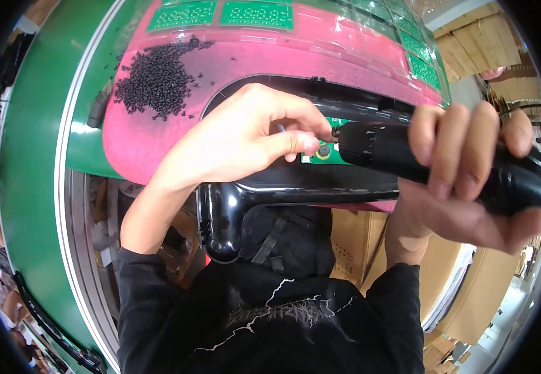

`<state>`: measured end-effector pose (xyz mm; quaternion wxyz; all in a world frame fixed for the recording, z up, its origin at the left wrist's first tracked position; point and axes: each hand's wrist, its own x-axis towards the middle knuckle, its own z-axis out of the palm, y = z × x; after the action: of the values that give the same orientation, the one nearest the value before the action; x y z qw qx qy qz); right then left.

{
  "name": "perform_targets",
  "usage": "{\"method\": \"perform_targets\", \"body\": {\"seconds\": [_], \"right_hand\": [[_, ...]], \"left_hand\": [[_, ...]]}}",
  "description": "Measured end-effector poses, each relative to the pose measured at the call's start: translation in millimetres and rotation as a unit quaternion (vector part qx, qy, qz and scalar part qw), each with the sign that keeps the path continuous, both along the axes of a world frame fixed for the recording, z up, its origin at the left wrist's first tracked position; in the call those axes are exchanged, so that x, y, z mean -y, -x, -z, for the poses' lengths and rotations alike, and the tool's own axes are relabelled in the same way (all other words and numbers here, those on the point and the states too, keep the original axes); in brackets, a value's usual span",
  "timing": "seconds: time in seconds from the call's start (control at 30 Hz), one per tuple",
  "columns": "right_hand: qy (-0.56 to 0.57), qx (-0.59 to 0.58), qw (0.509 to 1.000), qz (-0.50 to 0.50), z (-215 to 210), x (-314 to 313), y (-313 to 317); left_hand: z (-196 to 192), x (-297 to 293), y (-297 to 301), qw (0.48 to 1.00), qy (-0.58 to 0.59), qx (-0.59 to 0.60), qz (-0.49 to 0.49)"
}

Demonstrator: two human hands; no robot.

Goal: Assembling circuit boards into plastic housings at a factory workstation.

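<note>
L hand [245, 134]: thumb + index nearly together at driver tip, can't tell if anything gripped. R hand [472, 159]: fingers wrapped round blk driver [383, 142]. Grn PCB [334, 158] under tip, inside blk shell [320, 186]; shell's near L corner overhangs worktop [86, 144] edge. Pink mat [134, 146]: bare patch betw. screw pile [155, 78] & L wrist; narrow gap betw. shell's far edge & clear tray [320, 41].
</note>
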<state>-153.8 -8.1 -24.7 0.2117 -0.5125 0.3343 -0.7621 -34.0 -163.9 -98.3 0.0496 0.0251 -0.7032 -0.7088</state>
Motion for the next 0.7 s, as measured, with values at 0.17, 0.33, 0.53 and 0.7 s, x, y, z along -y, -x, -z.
{"method": "perform_targets", "body": {"seconds": [0.17,0.33,0.53,0.7], "right_hand": [[-0.116,0.029,0.992,-0.039,23,2,8],[-0.171,0.036,0.984,0.04,26,2,-5],[-0.135,0.043,0.99,-0.002,34,7,0],[-0.057,-0.008,0.992,-0.115,28,9,17]], "left_hand": [[16,-1,3,0.975,0.2,-0.067,-0.071],[14,-3,4,0.969,0.221,-0.072,-0.077],[19,-1,1,0.954,0.275,-0.101,-0.068],[18,-1,0,0.952,0.286,-0.108,-0.012]]}}
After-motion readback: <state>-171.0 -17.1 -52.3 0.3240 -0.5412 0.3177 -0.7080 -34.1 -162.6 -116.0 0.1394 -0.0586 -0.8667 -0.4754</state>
